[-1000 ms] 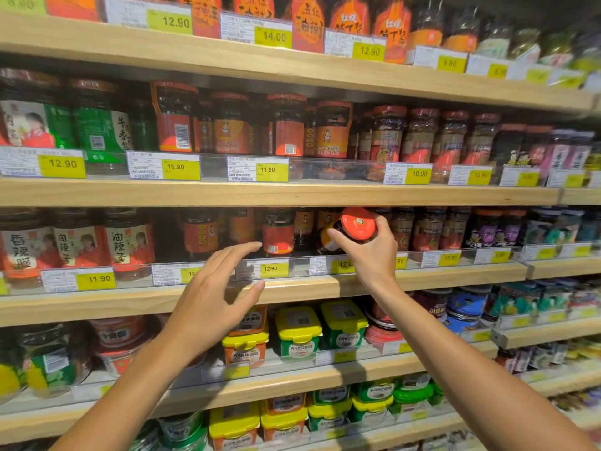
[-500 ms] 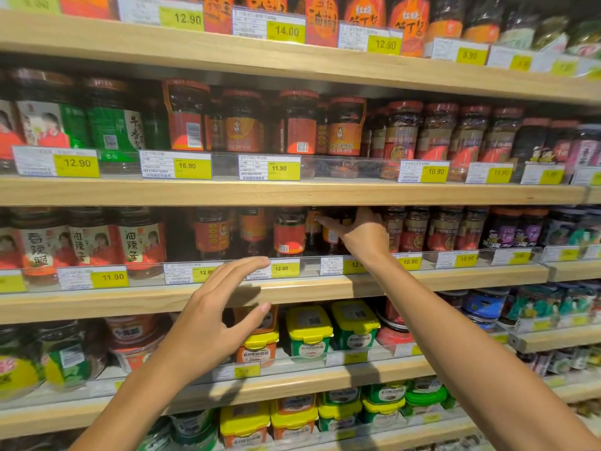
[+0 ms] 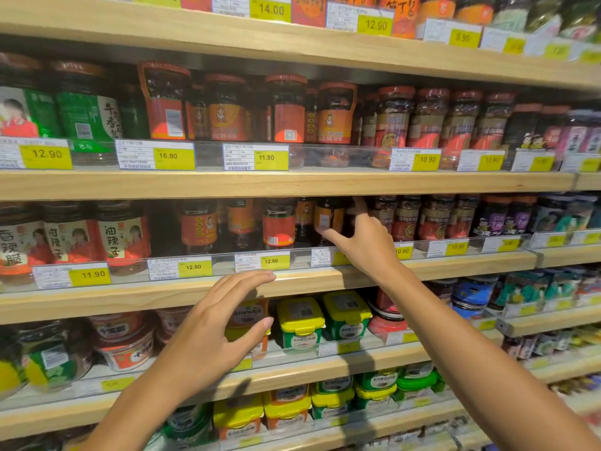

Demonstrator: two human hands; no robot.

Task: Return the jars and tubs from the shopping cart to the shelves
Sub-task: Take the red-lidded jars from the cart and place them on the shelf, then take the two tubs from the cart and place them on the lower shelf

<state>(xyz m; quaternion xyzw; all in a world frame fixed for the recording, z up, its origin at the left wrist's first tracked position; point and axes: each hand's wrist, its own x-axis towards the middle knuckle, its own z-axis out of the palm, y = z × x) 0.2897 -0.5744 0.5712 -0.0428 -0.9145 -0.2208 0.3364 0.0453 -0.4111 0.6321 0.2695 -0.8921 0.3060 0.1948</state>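
The jar [image 3: 328, 219] now stands upright on the shelf [image 3: 292, 281] just beyond the right hand [image 3: 367, 245] — fingers released, still touching it. The left hand [image 3: 211, 333] hovers empty below — one item returned.

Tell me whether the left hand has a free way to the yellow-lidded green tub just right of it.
Probably yes. The left hand is open, holds nothing, and hovers beside the tub, which stands at the shelf front behind only a low clear rail.

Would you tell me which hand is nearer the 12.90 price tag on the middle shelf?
Left. The left hand hovers just below the 12.90 price tag; the right hand reaches past it to the right.
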